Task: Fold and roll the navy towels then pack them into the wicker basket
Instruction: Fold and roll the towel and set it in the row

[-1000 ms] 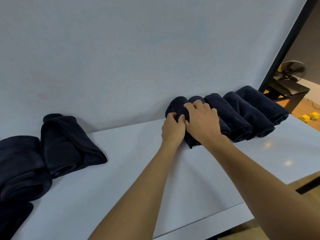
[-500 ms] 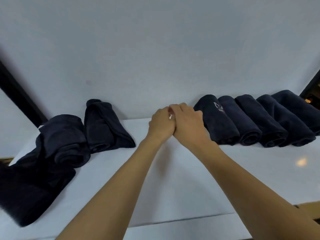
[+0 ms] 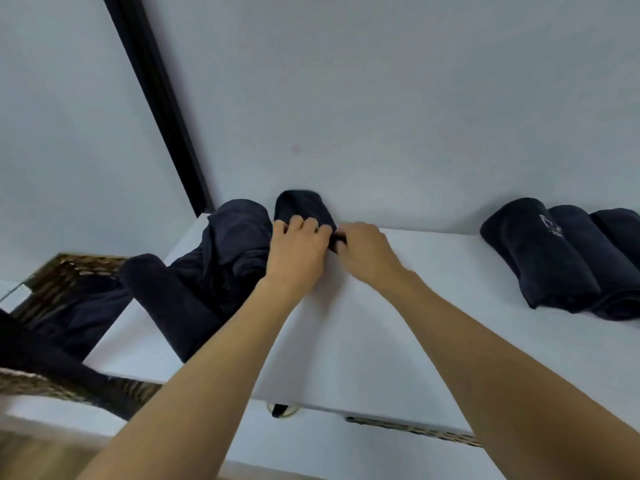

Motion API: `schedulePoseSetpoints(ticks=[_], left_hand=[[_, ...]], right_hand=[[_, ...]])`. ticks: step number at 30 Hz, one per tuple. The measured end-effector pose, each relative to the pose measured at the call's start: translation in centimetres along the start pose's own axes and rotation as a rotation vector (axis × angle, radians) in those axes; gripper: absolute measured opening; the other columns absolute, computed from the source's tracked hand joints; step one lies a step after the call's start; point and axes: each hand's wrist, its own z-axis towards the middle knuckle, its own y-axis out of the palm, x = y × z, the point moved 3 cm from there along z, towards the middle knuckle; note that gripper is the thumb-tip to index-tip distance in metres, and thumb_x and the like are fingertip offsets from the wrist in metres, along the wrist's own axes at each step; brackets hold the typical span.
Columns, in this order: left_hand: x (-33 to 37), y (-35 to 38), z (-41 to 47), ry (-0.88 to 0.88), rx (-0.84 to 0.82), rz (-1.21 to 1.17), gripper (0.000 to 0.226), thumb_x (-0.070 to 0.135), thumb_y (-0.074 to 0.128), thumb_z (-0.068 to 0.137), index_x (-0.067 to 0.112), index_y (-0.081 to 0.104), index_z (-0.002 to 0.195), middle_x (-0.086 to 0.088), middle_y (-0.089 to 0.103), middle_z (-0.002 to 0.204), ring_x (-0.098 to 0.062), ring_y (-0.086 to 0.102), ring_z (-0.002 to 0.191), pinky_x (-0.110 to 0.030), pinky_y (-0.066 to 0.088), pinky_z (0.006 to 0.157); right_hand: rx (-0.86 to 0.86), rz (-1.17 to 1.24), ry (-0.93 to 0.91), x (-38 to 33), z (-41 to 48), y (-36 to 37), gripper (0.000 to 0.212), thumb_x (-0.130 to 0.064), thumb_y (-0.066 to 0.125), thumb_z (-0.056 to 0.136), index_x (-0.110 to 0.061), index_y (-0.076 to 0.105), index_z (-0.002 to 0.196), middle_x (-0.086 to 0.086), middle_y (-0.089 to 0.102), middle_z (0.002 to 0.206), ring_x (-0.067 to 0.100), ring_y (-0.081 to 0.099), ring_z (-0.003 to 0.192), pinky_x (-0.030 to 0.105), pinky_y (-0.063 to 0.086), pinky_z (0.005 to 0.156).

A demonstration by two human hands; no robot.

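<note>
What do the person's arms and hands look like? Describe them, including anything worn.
The left arm and right arm are bare as far as the frame shows, with no sleeves in view. The left hand and right hand are bare too: no gloves, rings, watch or bracelet visible.

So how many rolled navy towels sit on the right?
3: the logo-marked navy towel roll, the middle roll beside it, the edge roll cut by the frame, all on the white table. More may be hidden beyond.
</note>
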Motion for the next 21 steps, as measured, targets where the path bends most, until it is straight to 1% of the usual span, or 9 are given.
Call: schedulePoseSetpoints(ticks=[4, 7, 8, 11, 13, 15, 17, 19, 21], left_hand=[[-0.5, -6.5, 2.7, -0.136, 0.267, -0.562, 0.02, 0.023, 0.047, 0.099, 0.014, 0.062, 0.109, -0.003, 0.068, 0.096, -0.026, 0.06, 0.086, -0.041, 0.048, 0.078], [0.2, -12.8, 4.8, -0.109, 0.45, -0.814, 0.024, 0.018, 0.041, 0.1, 0.014, 0.063, 0.105, 0.003, 0.067, 0.091, -0.016, 0.061, 0.082, -0.031, 0.048, 0.074], [0.6, -14.6, 5.5, -0.082, 0.486, -0.879, 0.024, 0.017, 0.04, 0.1, 0.014, 0.063, 0.104, 0.005, 0.066, 0.09, -0.013, 0.061, 0.081, -0.025, 0.048, 0.072], [1.6, -18.8, 7.1, 0.019, 0.521, -1.043, 0.02, 0.019, 0.045, 0.1, 0.014, 0.064, 0.095, 0.011, 0.064, 0.081, -0.003, 0.06, 0.075, -0.012, 0.043, 0.064], [2.0, -20.2, 7.5, 0.088, 0.44, -1.149, 0.019, 0.029, 0.057, 0.096, 0.015, 0.068, 0.09, 0.008, 0.069, 0.079, -0.003, 0.064, 0.072, -0.015, 0.049, 0.065], [2.4, -20.3, 7.7, 0.133, 0.191, -1.261, 0.022, 0.039, 0.07, 0.087, 0.017, 0.073, 0.088, 0.004, 0.074, 0.079, -0.008, 0.07, 0.072, -0.023, 0.057, 0.068], [3.0, -19.6, 7.7, 0.166, -0.037, -1.22, 0.025, 0.041, 0.075, 0.082, 0.017, 0.075, 0.09, 0.002, 0.076, 0.082, -0.012, 0.073, 0.075, -0.032, 0.06, 0.075], [3.4, -19.1, 7.8, 0.16, -0.055, -1.168, 0.031, 0.038, 0.074, 0.083, 0.009, 0.075, 0.091, -0.005, 0.075, 0.085, -0.016, 0.072, 0.078, -0.038, 0.06, 0.079], [3.7, -18.7, 8.2, 0.105, -0.011, -1.161, 0.039, 0.038, 0.07, 0.087, -0.001, 0.07, 0.089, -0.01, 0.072, 0.082, -0.018, 0.067, 0.071, -0.035, 0.056, 0.072]], right_hand=[[0.3, 0.191, -0.06, -1.6, -0.1, -8.7, 0.023, -0.026, 0.05, 0.096, -0.011, 0.062, 0.084, 0.001, 0.06, 0.081, 0.016, 0.054, 0.074, 0.027, 0.036, 0.062], [0.524, 0.409, -0.109, -3.4, -1.1, -15.6, 0.022, -0.036, 0.057, 0.094, -0.018, 0.059, 0.079, -0.01, 0.056, 0.074, 0.002, 0.051, 0.067, 0.015, 0.037, 0.061], [0.569, 0.502, -0.128, -3.9, -1.5, -17.5, 0.023, -0.036, 0.06, 0.092, -0.018, 0.058, 0.079, -0.011, 0.056, 0.071, 0.002, 0.052, 0.065, 0.017, 0.042, 0.062], [0.647, 0.637, -0.152, -4.3, -2.4, -22.0, 0.021, -0.033, 0.065, 0.089, -0.016, 0.056, 0.081, -0.006, 0.059, 0.073, 0.007, 0.058, 0.07, 0.033, 0.053, 0.067], [0.684, 0.7, -0.12, -3.8, -3.0, -24.2, 0.021, -0.03, 0.066, 0.089, -0.016, 0.054, 0.078, -0.004, 0.058, 0.072, 0.008, 0.058, 0.067, 0.034, 0.052, 0.062], [0.713, 0.747, -0.06, -2.6, -3.6, -25.6, 0.026, -0.031, 0.068, 0.088, -0.012, 0.054, 0.076, 0.0, 0.055, 0.071, 0.011, 0.055, 0.065, 0.029, 0.047, 0.058], [0.708, 0.743, 0.002, -1.4, -4.4, -26.1, 0.036, -0.034, 0.067, 0.087, -0.002, 0.054, 0.08, 0.005, 0.05, 0.074, 0.014, 0.051, 0.067, 0.029, 0.044, 0.061], [0.656, 0.735, 0.052, -0.4, -5.2, -25.9, 0.044, -0.037, 0.064, 0.09, 0.006, 0.055, 0.087, 0.008, 0.05, 0.077, 0.017, 0.05, 0.069, 0.032, 0.044, 0.063], [0.566, 0.731, 0.112, 0.1, -6.2, -25.7, 0.039, -0.037, 0.06, 0.094, 0.003, 0.06, 0.094, 0.008, 0.058, 0.081, 0.017, 0.057, 0.072, 0.031, 0.048, 0.064]])
